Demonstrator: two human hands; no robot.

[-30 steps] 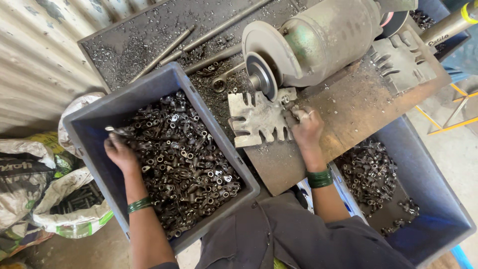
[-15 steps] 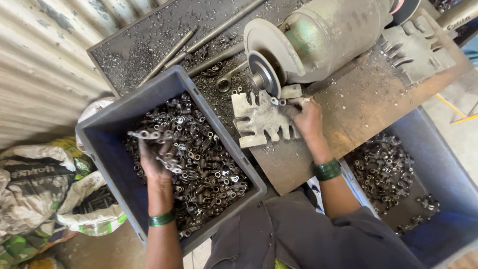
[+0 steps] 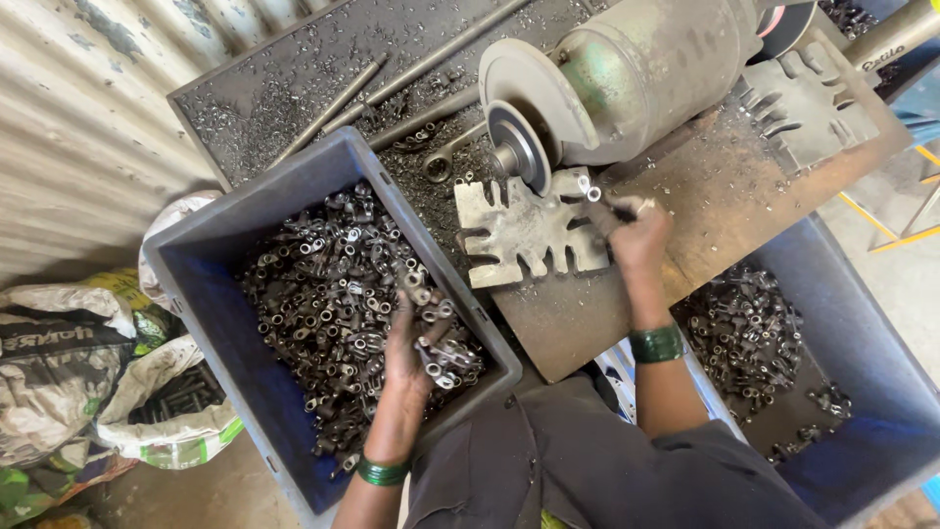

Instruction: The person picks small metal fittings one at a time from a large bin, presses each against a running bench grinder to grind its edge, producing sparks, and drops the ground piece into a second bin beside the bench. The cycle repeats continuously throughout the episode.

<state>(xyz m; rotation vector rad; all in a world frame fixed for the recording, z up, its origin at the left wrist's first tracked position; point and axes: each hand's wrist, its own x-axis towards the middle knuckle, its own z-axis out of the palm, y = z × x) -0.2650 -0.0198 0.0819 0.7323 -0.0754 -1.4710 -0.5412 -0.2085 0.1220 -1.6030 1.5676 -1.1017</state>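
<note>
Nearest the grinder's (image 3: 627,69) operator, the left hand (image 3: 416,343) has come inward across the left bin (image 3: 211,294) since a second ago and now closes on a few small metal parts (image 3: 436,348), so a fresh batch looks gathered. Right of that bin, the right hand (image 3: 636,230) has shifted toward the wheel (image 3: 519,147), pinching one part (image 3: 592,191) above the notched plate (image 3: 529,230). Counted: two bins, the second one (image 3: 862,392) right of the grinder, two notched plates, one grinder, several rods (image 3: 328,108) behind.

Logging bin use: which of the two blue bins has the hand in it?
The fuller blue bin by the corrugated wall; the left hand grabs parts there. The other bin, beside the right arm, is emptier.
</note>
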